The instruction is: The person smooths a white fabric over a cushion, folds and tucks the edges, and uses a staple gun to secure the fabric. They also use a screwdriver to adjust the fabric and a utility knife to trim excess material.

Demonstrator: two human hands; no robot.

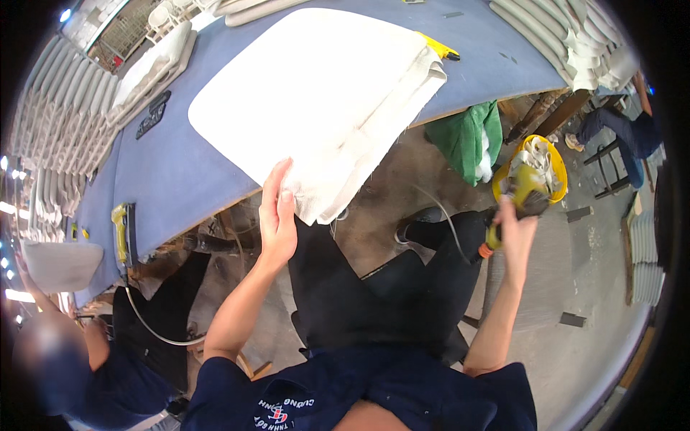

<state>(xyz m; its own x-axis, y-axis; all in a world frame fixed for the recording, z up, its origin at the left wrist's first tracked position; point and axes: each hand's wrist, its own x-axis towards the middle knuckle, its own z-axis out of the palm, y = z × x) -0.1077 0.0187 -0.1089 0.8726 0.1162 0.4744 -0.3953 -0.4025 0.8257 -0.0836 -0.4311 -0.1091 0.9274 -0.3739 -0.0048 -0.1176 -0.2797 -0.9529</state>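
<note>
A white fabric-covered seat pad (316,86) lies on the blue table, its near corner jutting past the edge. Loose, fraying cloth runs along its right side. My left hand (278,215) grips the pad by this near corner, thumb and fingers against the cloth; part of the grip is hidden. Off to the right, away from the pad, my right hand (516,228) is closed around a yellow-green staple gun (528,192). Motion blurs the gun, and a pale air hose (447,215) runs near it.
Stacked seat pads stand at the far left (65,108) and far right (553,36) of the blue table (165,194). Another staple gun (123,233) lies at its left edge. A co-worker (108,359) sits at left. A yellow bucket (562,161) of scraps and green cloth (467,140) are at right.
</note>
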